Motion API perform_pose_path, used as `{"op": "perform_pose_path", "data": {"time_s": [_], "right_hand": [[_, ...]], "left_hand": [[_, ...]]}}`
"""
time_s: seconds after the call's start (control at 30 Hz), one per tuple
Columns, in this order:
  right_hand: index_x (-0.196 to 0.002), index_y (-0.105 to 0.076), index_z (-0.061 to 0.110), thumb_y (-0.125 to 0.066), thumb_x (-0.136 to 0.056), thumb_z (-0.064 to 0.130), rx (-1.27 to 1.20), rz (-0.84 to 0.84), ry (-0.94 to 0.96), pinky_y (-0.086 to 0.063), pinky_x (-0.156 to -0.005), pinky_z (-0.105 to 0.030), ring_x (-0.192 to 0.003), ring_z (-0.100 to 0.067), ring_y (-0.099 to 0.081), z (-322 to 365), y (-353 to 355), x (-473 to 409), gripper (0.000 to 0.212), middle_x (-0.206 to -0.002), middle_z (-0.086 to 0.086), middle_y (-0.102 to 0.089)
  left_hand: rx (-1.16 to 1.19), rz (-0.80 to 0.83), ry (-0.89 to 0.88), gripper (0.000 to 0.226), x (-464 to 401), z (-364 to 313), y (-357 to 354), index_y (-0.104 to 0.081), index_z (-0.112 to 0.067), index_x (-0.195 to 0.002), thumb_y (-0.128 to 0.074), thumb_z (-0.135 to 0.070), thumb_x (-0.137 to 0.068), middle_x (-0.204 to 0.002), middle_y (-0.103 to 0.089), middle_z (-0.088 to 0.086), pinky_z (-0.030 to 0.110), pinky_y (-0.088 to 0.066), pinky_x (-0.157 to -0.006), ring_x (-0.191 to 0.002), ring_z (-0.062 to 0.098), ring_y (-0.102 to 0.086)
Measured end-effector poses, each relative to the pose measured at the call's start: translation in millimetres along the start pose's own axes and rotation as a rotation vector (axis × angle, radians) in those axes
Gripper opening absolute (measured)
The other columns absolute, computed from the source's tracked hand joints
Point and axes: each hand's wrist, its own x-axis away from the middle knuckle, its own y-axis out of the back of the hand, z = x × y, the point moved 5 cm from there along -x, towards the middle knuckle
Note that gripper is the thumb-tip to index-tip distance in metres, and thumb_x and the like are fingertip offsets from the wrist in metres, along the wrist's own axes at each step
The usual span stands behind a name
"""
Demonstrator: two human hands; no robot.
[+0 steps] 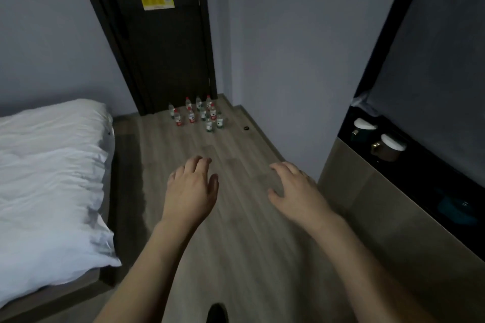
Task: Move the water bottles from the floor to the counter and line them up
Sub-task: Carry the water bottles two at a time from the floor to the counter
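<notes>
Left hand (193, 186): palm down, fingers relaxed and slightly curled, holding nothing. Right hand (295, 186): same attitude, fingers loosely spread, empty. Both hover at mid-height over the wooden floor (236, 231), well apart from anything to grasp.

Beyond the hands, at the far end of the floor: the water bottles (199, 114), a loose cluster standing upright just in front of the dark door (157, 47). Some carry red caps and red labels, others look to have pale or green trim; too small to count surely, roughly ten. None is on its side that I can make out. A small dark disc (246, 128) lies on the floor to their right.

To the right, the counter (393, 217), a pale wood-grain top running along the wall, with a dark recess above its far end holding two lidded mugs (378, 139). To the left, a bed (52, 165) with white bedding.

Handling, as judgement: small clear plastic bottles, apparently full, so moderately heavy for their size and steady upright. Thin walls will give under a hard squeeze; smooth labels could slip. Best hold is round the body at the label or just under the shoulder, thumb opposite fingers. One per hand seems sensible; neck grips between fingers would carry more but risk drops. Packed close, so lift outer bottles first to avoid toppling neighbours.

No bottle on the counter yet; the task looks unbegun.
</notes>
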Motion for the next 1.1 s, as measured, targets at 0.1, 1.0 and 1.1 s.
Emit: {"op": "perform_pose_path", "data": {"time_s": [0.1,1.0,1.1], "right_hand": [[-0.141,-0.039,0.022,-0.054,-0.089,0.035,0.009,0.000,-0.006,-0.037,-0.104,-0.034,-0.125,-0.020,-0.046,24.5,-9.8,-60.6,0.055,-0.143,0.002,-0.042],[-0.142,-0.037,0.022,-0.052,-0.088,0.035,0.004,0.038,0.024,-0.036,-0.102,-0.032,-0.124,-0.022,-0.047,38.1,-71.5,-556.5,0.057,-0.142,0.001,-0.043],[-0.142,-0.037,0.022,-0.052,-0.089,0.035,-0.011,0.060,0.030,-0.036,-0.100,-0.031,-0.124,-0.021,-0.046,40.3,-77.9,-604.3,0.057,-0.140,0.001,-0.044]], "left_hand": [[-0.006,-0.004,-0.021,0.047,-58.0,37.8,3.3,-0.043,-0.021,-0.143,-0.043,-0.042,-0.101,-0.147,-0.045,0.002,0.042,-0.037,-0.110,-0.129,0.023,-0.048],[-0.095,0.042,0.018,0.048,-528.6,178.8,-63.8,-0.040,-0.026,-0.142,-0.041,-0.048,-0.099,-0.147,-0.044,0.001,0.043,-0.037,-0.110,-0.131,0.022,-0.048],[-0.089,0.061,0.020,0.048,-571.9,189.4,-71.7,-0.041,-0.026,-0.142,-0.041,-0.048,-0.099,-0.148,-0.044,0.000,0.043,-0.037,-0.109,-0.131,0.022,-0.048]]}}
